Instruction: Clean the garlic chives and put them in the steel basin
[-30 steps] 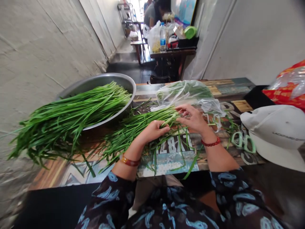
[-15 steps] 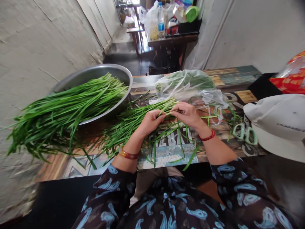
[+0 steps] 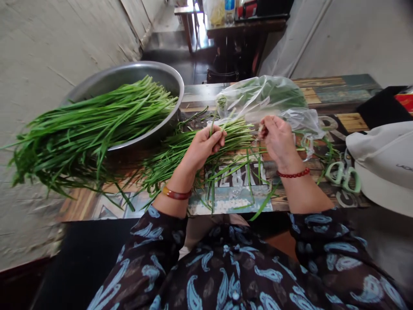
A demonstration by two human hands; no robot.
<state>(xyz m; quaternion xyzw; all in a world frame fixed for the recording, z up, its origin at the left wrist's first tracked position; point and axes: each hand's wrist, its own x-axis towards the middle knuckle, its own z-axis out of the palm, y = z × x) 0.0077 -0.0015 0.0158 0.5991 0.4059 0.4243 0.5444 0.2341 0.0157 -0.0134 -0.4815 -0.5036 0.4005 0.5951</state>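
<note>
My left hand (image 3: 206, 144) is closed around a garlic chive, whose pale stem end sticks up past the thumb. Beneath and beside that hand a pile of garlic chives (image 3: 171, 157) lies on the table, stem ends to the right. My right hand (image 3: 276, 140) is raised just right of those ends, its fingers pinched together. Something small and pale shows at its fingertips, too small to name. More garlic chives (image 3: 103, 114) fill a metal basin (image 3: 181, 92) at the left, their leaves hanging over its rim.
Behind my hands lies a clear plastic bag (image 3: 267, 97) of greens. Scissors with pale green handles (image 3: 343, 176) lie at the right beside a light cap (image 3: 380, 163). Loose leaves (image 3: 264, 202) are scattered along the table's front edge. Another table (image 3: 248, 28) stands farther back.
My hands were together at the stem ends and are now apart. The right hand has moved right and up; the left stays over the pile. The view has tilted down.
</note>
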